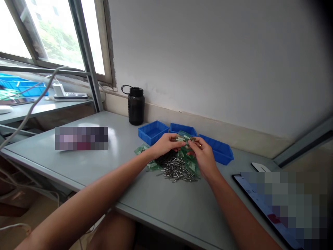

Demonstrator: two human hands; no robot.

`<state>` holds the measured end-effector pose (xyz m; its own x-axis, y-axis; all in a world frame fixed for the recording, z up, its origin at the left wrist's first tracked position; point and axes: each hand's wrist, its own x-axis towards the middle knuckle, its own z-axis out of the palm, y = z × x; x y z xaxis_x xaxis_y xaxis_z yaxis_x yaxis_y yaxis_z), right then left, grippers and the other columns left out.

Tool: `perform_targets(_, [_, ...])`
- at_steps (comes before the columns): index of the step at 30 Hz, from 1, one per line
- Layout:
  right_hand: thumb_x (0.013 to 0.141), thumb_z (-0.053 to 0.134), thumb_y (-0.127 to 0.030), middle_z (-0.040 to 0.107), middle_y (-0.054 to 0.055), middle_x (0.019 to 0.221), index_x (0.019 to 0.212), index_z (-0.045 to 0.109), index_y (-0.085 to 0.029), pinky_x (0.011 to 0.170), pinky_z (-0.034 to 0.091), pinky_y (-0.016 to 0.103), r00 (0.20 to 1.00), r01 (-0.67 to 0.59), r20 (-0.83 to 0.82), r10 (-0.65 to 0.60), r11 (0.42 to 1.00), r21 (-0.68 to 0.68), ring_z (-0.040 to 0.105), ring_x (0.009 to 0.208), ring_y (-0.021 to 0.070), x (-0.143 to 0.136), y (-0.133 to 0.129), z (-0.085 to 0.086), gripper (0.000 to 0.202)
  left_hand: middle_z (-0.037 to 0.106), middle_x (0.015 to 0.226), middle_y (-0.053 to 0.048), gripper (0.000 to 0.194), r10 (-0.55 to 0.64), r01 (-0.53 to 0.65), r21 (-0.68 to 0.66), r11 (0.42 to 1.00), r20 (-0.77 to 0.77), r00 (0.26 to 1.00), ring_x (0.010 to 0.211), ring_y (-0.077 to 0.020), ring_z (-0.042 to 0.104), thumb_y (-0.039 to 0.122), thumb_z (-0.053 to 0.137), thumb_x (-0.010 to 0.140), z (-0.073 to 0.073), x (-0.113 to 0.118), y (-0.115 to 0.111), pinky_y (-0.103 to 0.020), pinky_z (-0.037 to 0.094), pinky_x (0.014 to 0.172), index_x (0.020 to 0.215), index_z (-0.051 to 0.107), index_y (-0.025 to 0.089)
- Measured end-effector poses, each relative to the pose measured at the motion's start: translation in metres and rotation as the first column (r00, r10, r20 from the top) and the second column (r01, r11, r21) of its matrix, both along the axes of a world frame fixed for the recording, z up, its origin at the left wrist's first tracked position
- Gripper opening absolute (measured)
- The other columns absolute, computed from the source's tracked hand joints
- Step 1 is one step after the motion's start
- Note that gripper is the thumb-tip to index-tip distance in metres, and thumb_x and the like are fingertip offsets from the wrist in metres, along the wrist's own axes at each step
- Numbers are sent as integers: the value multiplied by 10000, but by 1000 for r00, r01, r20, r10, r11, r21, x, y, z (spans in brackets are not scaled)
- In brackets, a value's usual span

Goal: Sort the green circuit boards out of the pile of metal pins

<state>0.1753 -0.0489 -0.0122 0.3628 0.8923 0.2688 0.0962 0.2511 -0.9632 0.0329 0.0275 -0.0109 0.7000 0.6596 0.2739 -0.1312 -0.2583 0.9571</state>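
My left hand and my right hand are close together above the table, fingers pinched. Between them is a small green-tinted clear plastic bag with pale, slim pieces showing in it. Both hands grip it. Under them lies a loose pile of silver metal pins, long and thin like blind rivets. Darker small pieces at the pile's back left are partly hidden by my left hand. More green plastic bags lie around the pile, on the left and beneath my right hand.
Behind my hands stand three blue bins: left, middle and right. A black bottle is by the wall. At right lie a tablet and a white object. A blurred-out item is at left.
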Motion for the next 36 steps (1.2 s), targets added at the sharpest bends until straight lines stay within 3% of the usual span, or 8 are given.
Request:
perform_targets(4, [648, 711, -357, 573, -27, 693, 810, 554, -199, 615, 519, 282, 984, -42, -177, 34, 998, -39, 604, 681, 146, -3, -2, 2, 276, 607, 753, -36, 246, 16, -9, -79, 997, 95, 995, 628, -93, 525, 331, 663, 725, 0, 0, 1, -231, 411, 605, 848, 632, 120])
perform_targets(7, [661, 706, -381, 602, 4, 736, 790, 570, -185, 656, 517, 283, 982, -150, -128, 138, 984, -92, 628, 775, 175, -4, -3, 2, 272, 606, 804, -40, 272, 71, -37, -185, 982, 180, 981, 667, -94, 534, 327, 680, 710, -1, 1, 5, -231, 418, 622, 874, 621, 118])
perform_targets(10, [710, 643, -465, 605, 23, 780, 794, 601, -190, 595, 508, 268, 989, -150, -24, 149, 984, -96, 623, 785, 189, -4, -1, 0, 291, 586, 798, -29, 290, 113, -67, -220, 973, 202, 973, 675, -92, 523, 336, 695, 693, -1, 1, 9, -237, 428, 626, 866, 619, 116])
perform_targets(17, [694, 614, -544, 619, 18, 699, 793, 618, -190, 499, 472, 279, 997, -13, 78, 15, 1000, -25, 609, 634, 187, 1, 2, -3, 367, 553, 711, -3, 293, 70, -62, -67, 996, 109, 992, 623, -90, 499, 349, 668, 722, 0, 1, 7, -257, 450, 618, 894, 611, 118])
perform_targets(24, [734, 600, -492, 627, 31, 750, 855, 595, -196, 500, 492, 287, 996, 38, 78, -39, 999, 23, 617, 657, 198, 2, 4, -5, 320, 594, 710, -12, 334, 66, -63, -57, 996, 57, 996, 597, -96, 534, 285, 686, 715, 1, 1, 6, -259, 443, 605, 983, 586, 114])
perform_targets(27, [745, 600, -457, 626, 40, 817, 993, 551, -201, 503, 504, 297, 992, 64, 105, -71, 996, 62, 620, 641, 189, 0, 3, -4, 360, 580, 665, 3, 316, 119, -117, -48, 992, 46, 992, 565, -92, 527, 284, 683, 720, 1, 2, 6, -259, 440, 591, 968, 582, 117])
perform_targets(31, [752, 603, -423, 617, 36, 859, 1260, 348, -248, 526, 519, 311, 974, 157, 142, -177, 978, 139, 616, 585, 169, -5, -2, -2, 595, 575, 664, 1, 297, 114, -112, -34, 993, 68, 991, 563, -94, 530, 277, 667, 736, 1, 3, 5, -259, 448, 586, 966, 569, 116])
perform_targets(36, [796, 533, -433, 626, 52, 942, 1035, 562, -238, 482, 478, 277, 940, 136, 293, -174, 980, 146, 617, 574, 159, -6, -6, 0, 310, 558, 720, 8, 513, 67, -78, 96, 992, 110, 992, 595, -103, 532, 256, 628, 771, 3, 0, 1, -241, 442, 570, 1242, 437, 186])
